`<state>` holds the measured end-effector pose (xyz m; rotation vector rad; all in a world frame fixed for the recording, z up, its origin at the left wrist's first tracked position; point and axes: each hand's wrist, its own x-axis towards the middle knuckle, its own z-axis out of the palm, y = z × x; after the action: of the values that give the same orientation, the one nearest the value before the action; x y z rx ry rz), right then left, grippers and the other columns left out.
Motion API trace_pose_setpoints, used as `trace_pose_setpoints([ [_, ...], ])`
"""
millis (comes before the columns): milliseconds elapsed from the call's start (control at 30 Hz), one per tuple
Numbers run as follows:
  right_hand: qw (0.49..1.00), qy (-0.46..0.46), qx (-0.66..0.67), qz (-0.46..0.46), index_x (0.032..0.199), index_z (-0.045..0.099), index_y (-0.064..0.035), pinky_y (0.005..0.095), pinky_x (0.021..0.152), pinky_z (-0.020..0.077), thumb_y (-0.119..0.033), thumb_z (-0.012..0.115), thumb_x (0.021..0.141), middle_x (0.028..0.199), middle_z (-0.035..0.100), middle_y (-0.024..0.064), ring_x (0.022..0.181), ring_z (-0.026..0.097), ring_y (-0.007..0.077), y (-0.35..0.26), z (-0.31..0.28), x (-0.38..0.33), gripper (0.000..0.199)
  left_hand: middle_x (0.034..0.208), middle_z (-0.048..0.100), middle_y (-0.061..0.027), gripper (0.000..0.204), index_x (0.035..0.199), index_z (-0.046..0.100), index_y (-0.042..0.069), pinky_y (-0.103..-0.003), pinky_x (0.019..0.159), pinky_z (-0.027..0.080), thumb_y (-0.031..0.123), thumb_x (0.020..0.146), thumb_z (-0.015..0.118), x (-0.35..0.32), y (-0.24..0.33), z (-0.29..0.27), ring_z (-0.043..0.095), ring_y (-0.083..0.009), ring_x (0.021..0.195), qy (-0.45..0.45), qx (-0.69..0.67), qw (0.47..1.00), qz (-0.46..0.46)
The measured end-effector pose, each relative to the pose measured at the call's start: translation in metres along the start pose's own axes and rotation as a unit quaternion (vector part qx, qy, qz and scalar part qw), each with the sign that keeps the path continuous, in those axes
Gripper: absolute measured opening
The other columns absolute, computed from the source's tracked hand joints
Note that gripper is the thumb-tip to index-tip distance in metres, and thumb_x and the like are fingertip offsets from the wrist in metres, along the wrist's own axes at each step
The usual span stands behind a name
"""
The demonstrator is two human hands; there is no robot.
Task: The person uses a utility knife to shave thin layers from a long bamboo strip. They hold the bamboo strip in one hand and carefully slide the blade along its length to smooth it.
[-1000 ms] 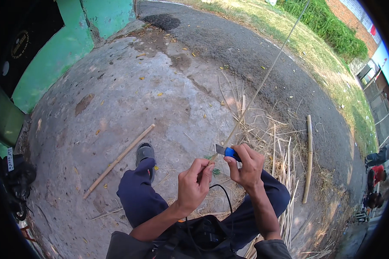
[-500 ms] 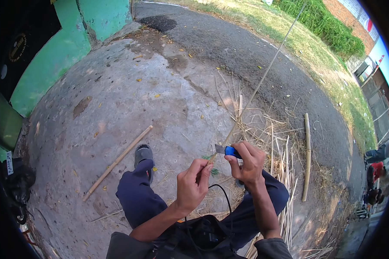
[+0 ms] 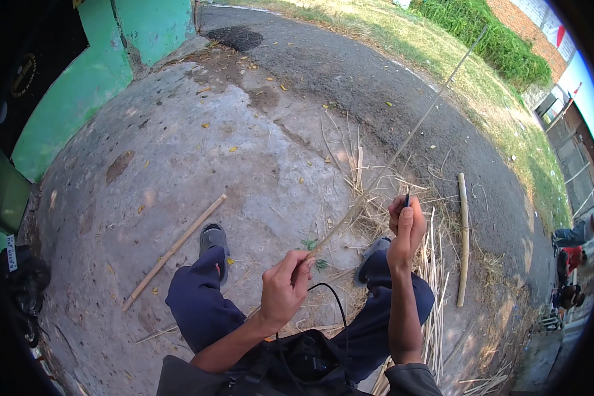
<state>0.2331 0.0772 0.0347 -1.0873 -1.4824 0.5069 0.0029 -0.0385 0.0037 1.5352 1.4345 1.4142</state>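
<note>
A: What's being seen to have changed vs a sec ago?

B: The hands are being held further apart. The left hand (image 3: 285,290) is now pinched w/ thumb and fingertips on the near end of the long thin pale bamboo sliver (image 3: 402,142), lower and closer to the body. The right hand (image 3: 406,224) is being raised, clenched round a small dark-handled knife (image 3: 407,197); the blue of its grip, plain earlier, is now being hidden by the fingers.

A: And the sliver itself?

B: It's being held slanting up and away to the right, over the heap of dry bamboo shavings (image 3: 383,198) on the concrete ground (image 3: 178,132). The blade is no longer being pressed to it, as far as can be told; contact can't be confirmed.

A: Meaning?

B: Prob. a shaving stroke is being finished and the strip is being checked or re-gripped.

A: Anything else nearby?

B: A thick bamboo stick (image 3: 173,251) is lying left of the legs, a short bamboo pole (image 3: 464,241) to the right, both well apart from the hands.
</note>
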Motion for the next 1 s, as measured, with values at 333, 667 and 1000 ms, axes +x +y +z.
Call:
trace_pose_setpoints([
  [333, 0.923, -0.153, 0.229, 0.268, 0.120, 0.071, 0.0050, 0.0264, 0.079, 0.0573, -0.006, 0.078, 0.099, 0.111, 0.077, 0.0114, 0.090, 0.073, 0.0125, -0.019, 0.027, -0.020, 0.024, 0.077, 0.072, -0.0064, 0.012, 0.112, 0.067, 0.001, -0.026, 0.055, 0.049, 0.009, 0.104, 0.072, 0.002, -0.004, 0.001, 0.068, -0.0083, 0.064, -0.029, 0.019, 0.999, 0.010],
  [667, 0.929, -0.199, 0.236, 0.202, 0.119, 0.071, 0.0079, 0.0351, 0.092, 0.0611, -0.006, 0.071, 0.104, 0.119, 0.077, 0.0160, 0.106, 0.077, 0.0211, -0.034, 0.045, -0.032, 0.020, 0.078, 0.070, -0.0062, 0.013, 0.114, 0.068, -0.001, -0.027, 0.062, 0.051, 0.010, 0.108, 0.065, 0.021, 0.010, -0.007, 0.067, -0.0107, 0.067, -0.104, -0.070, 0.991, -0.056],
  [1000, 0.914, -0.252, 0.234, 0.216, 0.123, 0.069, 0.0086, 0.0378, 0.096, 0.0614, -0.003, 0.069, 0.105, 0.119, 0.077, 0.0161, 0.110, 0.077, 0.0239, -0.035, 0.046, -0.032, 0.022, 0.074, 0.066, -0.0015, 0.019, 0.117, 0.066, 0.003, -0.020, 0.050, 0.033, 0.019, 0.114, 0.057, 0.015, 0.002, -0.008, 0.044, 0.0001, 0.054, -0.134, -0.226, 0.956, -0.133],
])
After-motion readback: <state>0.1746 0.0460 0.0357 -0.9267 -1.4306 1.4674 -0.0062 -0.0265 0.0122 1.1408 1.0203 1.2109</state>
